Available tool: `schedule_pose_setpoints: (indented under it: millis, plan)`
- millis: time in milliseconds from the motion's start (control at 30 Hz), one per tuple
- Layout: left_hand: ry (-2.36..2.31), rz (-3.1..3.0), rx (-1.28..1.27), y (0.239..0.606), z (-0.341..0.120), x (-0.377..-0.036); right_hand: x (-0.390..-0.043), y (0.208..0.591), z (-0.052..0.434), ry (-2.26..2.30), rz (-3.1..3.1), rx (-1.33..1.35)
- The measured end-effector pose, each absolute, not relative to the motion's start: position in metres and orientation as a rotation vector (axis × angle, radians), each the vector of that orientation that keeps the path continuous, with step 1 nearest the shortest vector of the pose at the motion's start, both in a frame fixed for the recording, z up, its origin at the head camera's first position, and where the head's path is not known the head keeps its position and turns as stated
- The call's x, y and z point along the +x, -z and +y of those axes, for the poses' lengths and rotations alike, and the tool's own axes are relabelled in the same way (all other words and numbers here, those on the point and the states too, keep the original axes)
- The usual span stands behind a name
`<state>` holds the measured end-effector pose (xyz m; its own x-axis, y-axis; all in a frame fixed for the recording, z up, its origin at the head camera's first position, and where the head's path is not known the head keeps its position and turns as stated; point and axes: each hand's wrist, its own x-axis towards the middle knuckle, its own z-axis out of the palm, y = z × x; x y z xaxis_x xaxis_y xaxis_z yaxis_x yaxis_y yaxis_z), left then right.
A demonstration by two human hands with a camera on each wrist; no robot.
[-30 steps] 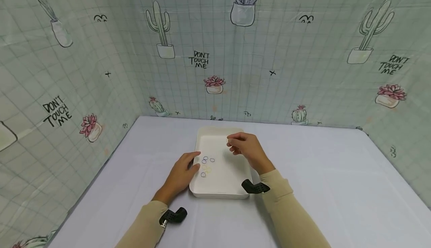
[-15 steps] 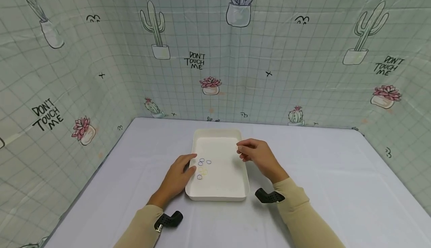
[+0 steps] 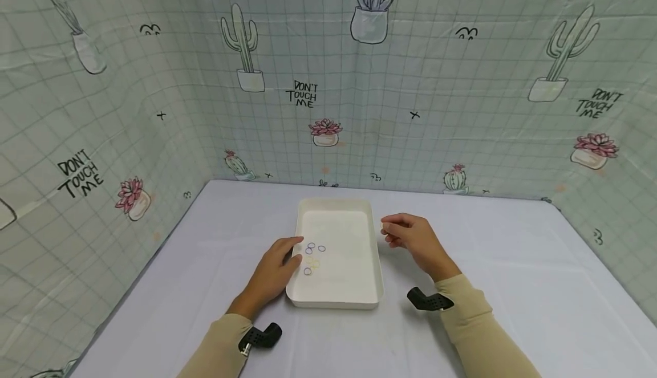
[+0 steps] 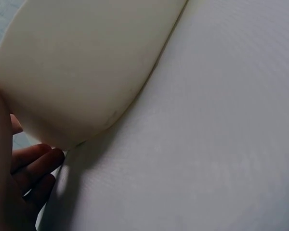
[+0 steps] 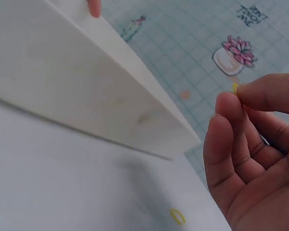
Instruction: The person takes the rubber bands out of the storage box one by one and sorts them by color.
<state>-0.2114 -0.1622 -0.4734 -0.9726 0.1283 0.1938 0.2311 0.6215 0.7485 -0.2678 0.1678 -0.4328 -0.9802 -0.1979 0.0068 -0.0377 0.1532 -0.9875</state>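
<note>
A white tray (image 3: 333,202) lies in the middle of the table with several small blue and yellow rubber bands (image 3: 311,255) in its left half. My left hand (image 3: 287,255) rests against the tray's left rim, fingers fairly straight; the left wrist view shows the tray's outer wall (image 4: 86,62) with my fingers (image 4: 33,163) beside it. My right hand (image 3: 385,228) is just right of the tray, over the table, pinching a tiny yellow band (image 5: 235,88) between thumb and forefinger. Another yellow band (image 5: 177,216) lies on the cloth below it, near the tray (image 5: 77,91).
The table (image 3: 513,264) is covered in pale cloth and walled on three sides by a cactus-print curtain (image 3: 410,81). Black wrist cameras (image 3: 259,336) sit on both beige sleeves.
My right hand has moved from above the tray's far half to the right, past the rim and over the table, still pinching. The left hand has stayed at the tray's left rim.
</note>
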Motion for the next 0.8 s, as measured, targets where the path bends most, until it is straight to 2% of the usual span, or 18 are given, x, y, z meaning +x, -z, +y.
schedule_pose_setpoints:
  millis: [267,800]
  plan:
    - [1.303,-2.715,-0.307,0.471,-0.162,-0.210,-0.272,0.433,0.195,1.974,2.317,-0.149]
    - [1.298,-2.705,-0.304,0.474,-0.163,-0.210,-0.271,0.445,0.220,1.982,2.299,0.034]
